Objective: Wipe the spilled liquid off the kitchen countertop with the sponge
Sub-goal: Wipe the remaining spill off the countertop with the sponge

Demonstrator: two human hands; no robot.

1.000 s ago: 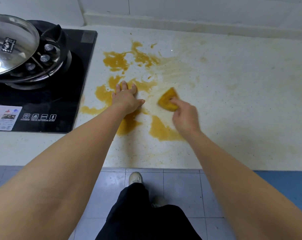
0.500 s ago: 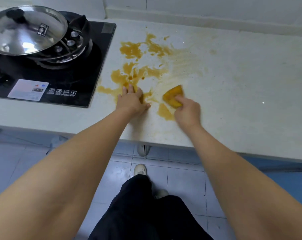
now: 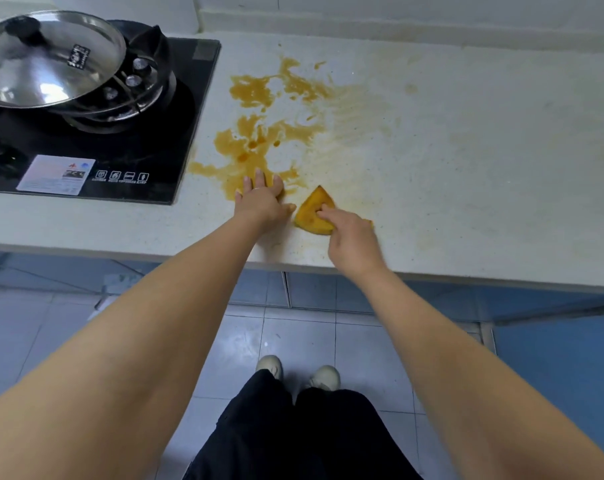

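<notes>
Nearest, dark trousers (image 3: 293, 431) and two pale shoes (image 3: 323, 375) were seen on a grey tiled floor (image 3: 224, 358), with blue cabinet fronts (image 3: 553, 341) under the table edge. Both bare forearms were stretched forward over the pale speckled table (image 3: 484, 209). The right hand (image 3: 350, 237) was closed around the orange sponge (image 3: 312, 211), fingers pressed on its top, and the sponge was held flat against the table near the front edge, with one corner pointed away from the person. Just beside it, the left hand (image 3: 260, 202) was laid open and flat on the surface, nothing gripped, its fingertips resting in the near margin of the spilled liquid (image 3: 255, 143). That brownish-orange spill was spread in patches from the left hand toward the back wall, and lay between the stove and a paler, smeared zone (image 3: 356, 123) to the right where only faint streaks were visible. Farther left, a black glass gas stove (image 3: 148, 150) was set into the table, with a white label at its front. On its burner, a steel pan with a shiny lid (image 3: 51, 60) was seated. Beyond, the table was met by a white tiled wall (image 3: 397, 12).
</notes>
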